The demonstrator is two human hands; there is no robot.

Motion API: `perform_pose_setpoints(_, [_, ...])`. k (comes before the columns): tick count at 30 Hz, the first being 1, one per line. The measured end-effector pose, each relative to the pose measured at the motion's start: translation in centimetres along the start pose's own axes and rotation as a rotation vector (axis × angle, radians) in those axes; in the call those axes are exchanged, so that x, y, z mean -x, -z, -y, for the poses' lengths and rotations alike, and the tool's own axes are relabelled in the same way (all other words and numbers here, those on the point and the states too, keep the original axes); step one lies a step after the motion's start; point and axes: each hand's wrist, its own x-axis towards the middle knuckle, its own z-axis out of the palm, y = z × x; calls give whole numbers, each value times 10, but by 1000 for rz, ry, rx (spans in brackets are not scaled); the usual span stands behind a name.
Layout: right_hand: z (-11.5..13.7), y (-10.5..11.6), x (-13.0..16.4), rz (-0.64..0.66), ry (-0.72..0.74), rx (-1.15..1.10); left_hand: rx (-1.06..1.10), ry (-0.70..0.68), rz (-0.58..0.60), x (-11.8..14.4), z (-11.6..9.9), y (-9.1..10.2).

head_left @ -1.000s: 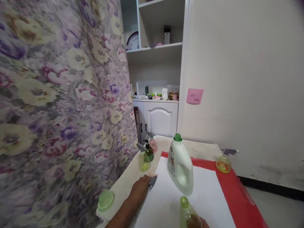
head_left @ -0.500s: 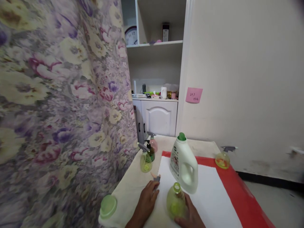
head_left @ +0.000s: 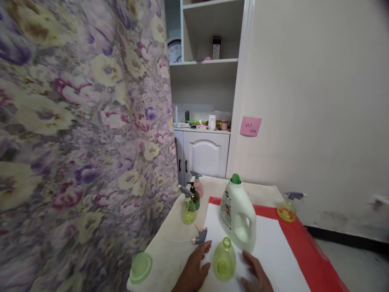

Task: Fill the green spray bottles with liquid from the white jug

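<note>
A small green round bottle [head_left: 224, 259] with no top stands on the white sheet [head_left: 273, 255] between my hands. My left hand [head_left: 194, 269] lies open just left of it, fingertips near a loose grey spray head [head_left: 200, 236]. My right hand [head_left: 257, 273] rests open just right of the bottle, not touching it. Behind the bottle stands a white detergent jug [head_left: 238, 214] with a green cap.
Several spray bottles [head_left: 190, 205] stand at the table's far left; another yellow-green one [head_left: 287, 209] sits at the far right on the red mat [head_left: 306, 251]. A green-capped container [head_left: 139, 268] is at the near left. A floral curtain [head_left: 75, 142] hangs left; a white cabinet [head_left: 203, 152] stands behind.
My right hand set the green bottle upright on the white sheet and let go. My left hand drew back off the spray head.
</note>
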Motion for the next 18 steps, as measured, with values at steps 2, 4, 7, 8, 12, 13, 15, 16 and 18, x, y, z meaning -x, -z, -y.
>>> perform_pose_setpoints(2, [18,14,-6,-121,49,45,41,-11,35,1,3,-7])
perform_pose_setpoints(4, [40,26,-17,-207,69,53,91,-37,61,0,8,-16])
perform_pose_setpoints(7, [67,33,-39,-272,119,82,146,-66,51,-5,19,-32])
perform_pose_setpoints(8, [73,33,-47,-261,131,98,158,-73,39,-9,23,-37])
perform_pose_setpoints(12, [84,22,-77,-142,127,111,226,-83,9,-24,37,-53])
perform_pose_setpoints(13, [86,19,-83,-113,120,104,247,-42,1,-27,39,-54])
perform_pose_setpoints(15, [89,13,-93,-68,113,88,253,66,-15,-32,38,-56])
perform_pose_setpoints(16, [91,11,-96,-52,112,79,229,108,-21,-33,36,-55])
perform_pose_setpoints(18, [96,6,-101,-38,111,70,158,139,-20,-37,32,-53])
